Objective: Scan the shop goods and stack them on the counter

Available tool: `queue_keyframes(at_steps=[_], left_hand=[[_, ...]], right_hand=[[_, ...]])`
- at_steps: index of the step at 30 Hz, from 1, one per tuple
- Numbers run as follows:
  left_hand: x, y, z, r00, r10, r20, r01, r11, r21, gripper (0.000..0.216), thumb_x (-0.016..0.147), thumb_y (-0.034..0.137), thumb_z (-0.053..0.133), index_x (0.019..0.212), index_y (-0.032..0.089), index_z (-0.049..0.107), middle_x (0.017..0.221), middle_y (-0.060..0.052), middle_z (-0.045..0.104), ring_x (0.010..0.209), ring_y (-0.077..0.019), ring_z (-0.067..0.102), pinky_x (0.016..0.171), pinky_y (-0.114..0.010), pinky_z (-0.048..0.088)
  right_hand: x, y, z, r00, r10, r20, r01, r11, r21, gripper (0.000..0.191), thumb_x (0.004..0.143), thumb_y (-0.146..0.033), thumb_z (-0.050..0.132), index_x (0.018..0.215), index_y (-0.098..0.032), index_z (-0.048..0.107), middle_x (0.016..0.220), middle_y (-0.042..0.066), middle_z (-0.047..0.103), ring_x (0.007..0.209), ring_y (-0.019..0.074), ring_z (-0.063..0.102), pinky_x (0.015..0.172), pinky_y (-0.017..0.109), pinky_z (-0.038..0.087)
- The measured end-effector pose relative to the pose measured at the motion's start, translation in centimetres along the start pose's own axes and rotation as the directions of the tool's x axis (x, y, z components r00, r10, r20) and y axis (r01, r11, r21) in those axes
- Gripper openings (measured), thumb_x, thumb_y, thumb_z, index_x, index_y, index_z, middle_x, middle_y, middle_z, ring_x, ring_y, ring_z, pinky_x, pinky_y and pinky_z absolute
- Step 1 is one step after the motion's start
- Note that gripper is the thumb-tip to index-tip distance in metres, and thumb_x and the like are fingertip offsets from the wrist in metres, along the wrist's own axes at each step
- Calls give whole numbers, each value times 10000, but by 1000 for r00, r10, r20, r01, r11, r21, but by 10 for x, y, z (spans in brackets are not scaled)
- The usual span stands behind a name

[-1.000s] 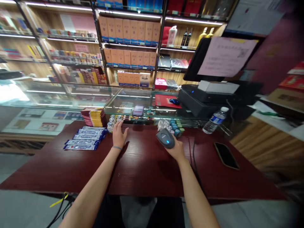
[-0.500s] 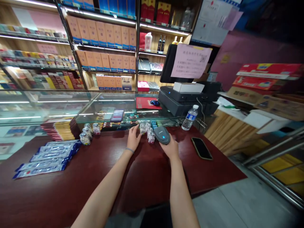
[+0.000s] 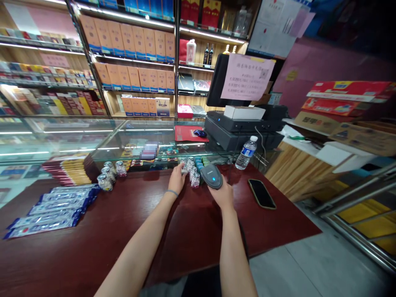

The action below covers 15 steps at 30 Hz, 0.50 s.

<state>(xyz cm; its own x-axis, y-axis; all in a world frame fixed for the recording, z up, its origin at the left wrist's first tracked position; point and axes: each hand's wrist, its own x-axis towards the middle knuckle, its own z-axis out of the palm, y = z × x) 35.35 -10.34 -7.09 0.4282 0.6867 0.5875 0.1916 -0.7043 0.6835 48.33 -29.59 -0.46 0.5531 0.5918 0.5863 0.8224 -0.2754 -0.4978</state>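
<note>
My right hand [image 3: 223,193] is wrapped round the handle of a dark grey barcode scanner [image 3: 212,176], which shows a blue light on its head. My left hand [image 3: 177,180], with a thin band at the wrist, has its fingers closed about a small clear jar [image 3: 184,168] at the back of the desk. Other small jars [image 3: 194,180] with pale lids and colourful contents stand between the two hands. Behind the scanner are some small green and blue items [image 3: 199,161]. Further left is another group of jars [image 3: 105,182].
Blue-and-white long packets [image 3: 52,212] lie on the left of the dark red desk [image 3: 130,247], near a stack of thin boxes [image 3: 74,170]. A water bottle [image 3: 246,153] and a phone [image 3: 261,194] are at right. A glass counter [image 3: 145,134] borders the back.
My left hand has moved slightly right and closed its fingers round a jar. The scanner stays in my right hand in nearly the same place. The view has shifted a little.
</note>
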Motion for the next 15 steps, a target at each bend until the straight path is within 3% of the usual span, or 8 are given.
queue_keyframes(at_steps=[4, 7, 11, 15], left_hand=[[-4, 2, -14, 989, -72, -132, 66, 997, -49, 439, 848, 173, 613, 1273, 180, 500, 1226, -134, 568, 1187, -267, 542, 1069, -463, 418], [-14, 3, -40, 965, -158, -211, 113, 971, -212, 459, 856, 233, 626, 1291, 189, 485, 1252, -134, 566, 1171, -251, 567, 1033, -435, 456], [-36, 2, -87, 943, -295, -152, 187, 851, -490, 559, 848, 307, 656, 1357, 214, 446, 1167, -103, 617, 1054, -210, 642, 950, -387, 517], [-56, -4, -138, 909, -414, -42, 304, 729, -614, 747, 848, 387, 675, 1496, 286, 316, 1155, -78, 655, 1021, -201, 663, 877, -361, 550]], right_hand=[[0, -2, 3, 1000, -2, -20, 2, 1000, -17, 356, 755, -421, 636, 1047, -217, 639, 766, 89, 757, 674, 299, 733, 555, 307, 500], [-2, -8, 6, 999, -9, -42, 9, 1000, -2, 358, 768, -420, 626, 1055, -207, 639, 789, 101, 759, 700, 305, 738, 575, 314, 508], [-5, -18, 10, 997, -65, -36, 66, 997, 37, 365, 777, -424, 628, 1066, -201, 639, 784, 100, 759, 699, 300, 739, 592, 319, 517], [-13, -33, 20, 993, -117, 18, 113, 980, 162, 385, 780, -436, 634, 1086, -202, 628, 827, 106, 767, 788, 307, 747, 635, 333, 543]])
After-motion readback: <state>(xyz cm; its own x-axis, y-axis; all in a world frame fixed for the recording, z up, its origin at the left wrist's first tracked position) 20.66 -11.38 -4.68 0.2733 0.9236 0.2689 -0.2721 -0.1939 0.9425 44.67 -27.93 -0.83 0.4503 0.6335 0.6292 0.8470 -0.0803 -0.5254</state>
